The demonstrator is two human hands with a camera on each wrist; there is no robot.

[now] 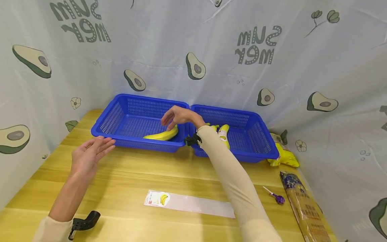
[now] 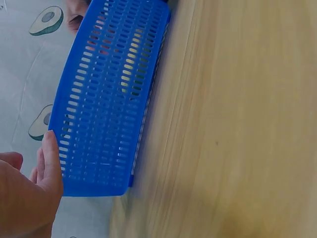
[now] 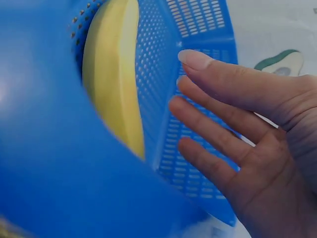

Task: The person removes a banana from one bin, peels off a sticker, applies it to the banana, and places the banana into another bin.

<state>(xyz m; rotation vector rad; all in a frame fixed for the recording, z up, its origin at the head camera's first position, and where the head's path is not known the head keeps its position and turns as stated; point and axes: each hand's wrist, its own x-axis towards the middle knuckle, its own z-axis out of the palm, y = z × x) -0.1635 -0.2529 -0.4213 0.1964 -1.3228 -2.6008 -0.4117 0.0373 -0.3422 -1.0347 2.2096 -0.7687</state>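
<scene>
A yellow banana [image 1: 161, 136] lies along the front wall of the left blue basket [image 1: 142, 142]. My right hand [image 1: 180, 116] reaches into that basket above the banana's right end, fingers loosely bent and parted. In the right wrist view, a gap shows between the fingertips [image 3: 190, 59] and the banana [image 3: 116, 74], and the hand holds nothing. My left hand [image 1: 87, 156] is at the left basket's front left corner with its fingers extended. From the left wrist, its fingertips are right at the basket's rim [image 2: 63, 99].
The right blue basket [image 1: 248, 155] holds bananas [image 1: 223, 134], partly hidden by my right arm. A flat clear wrapper [image 1: 193, 203] with a banana picture lies in front. At the right are a yellow packet [image 1: 284, 156], a purple lollipop [image 1: 279, 199] and a long noodle-like package [image 1: 305, 205].
</scene>
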